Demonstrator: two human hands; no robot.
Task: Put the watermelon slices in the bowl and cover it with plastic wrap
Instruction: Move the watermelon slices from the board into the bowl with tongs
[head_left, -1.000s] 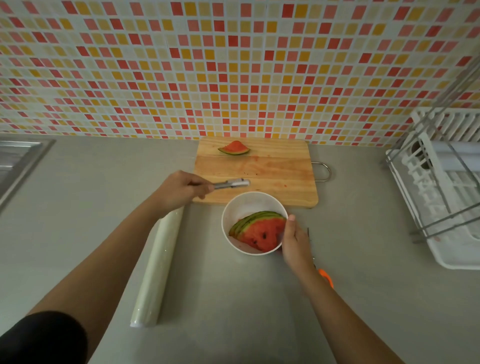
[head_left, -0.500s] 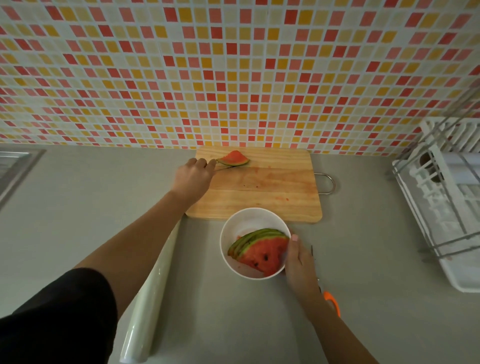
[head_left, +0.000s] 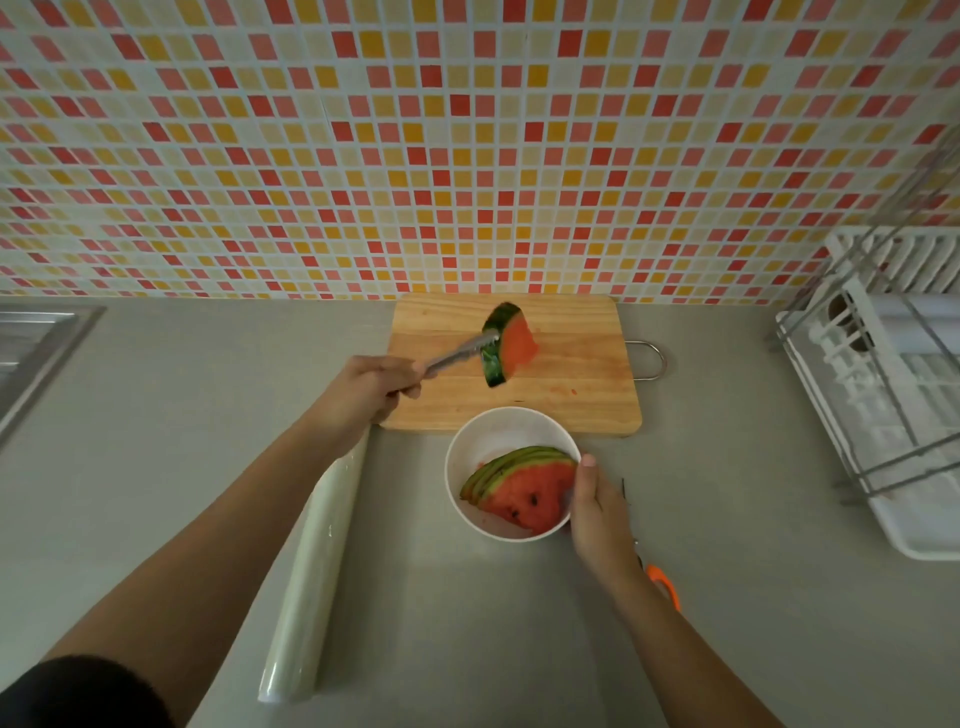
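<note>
My left hand (head_left: 366, 387) grips metal tongs (head_left: 460, 356), and the tongs pinch one watermelon slice (head_left: 511, 345) that hangs on edge above the wooden cutting board (head_left: 582, 395). In front of the board stands a white bowl (head_left: 488, 436) with several watermelon slices (head_left: 522, 493) stacked in it. My right hand (head_left: 597, 514) holds the bowl's right rim, thumb on the edge. A roll of plastic wrap (head_left: 311, 571) lies on the counter under my left forearm.
Scissors with an orange handle (head_left: 662, 584) lie partly hidden under my right wrist. A white dish rack (head_left: 893, 405) fills the right side. A steel sink edge (head_left: 36, 343) shows at the far left. The tiled wall stands right behind the board.
My left hand reached with the tongs to the slice at the board's far edge, took hold of it and lifted it off the board. My right hand stayed on the bowl.
</note>
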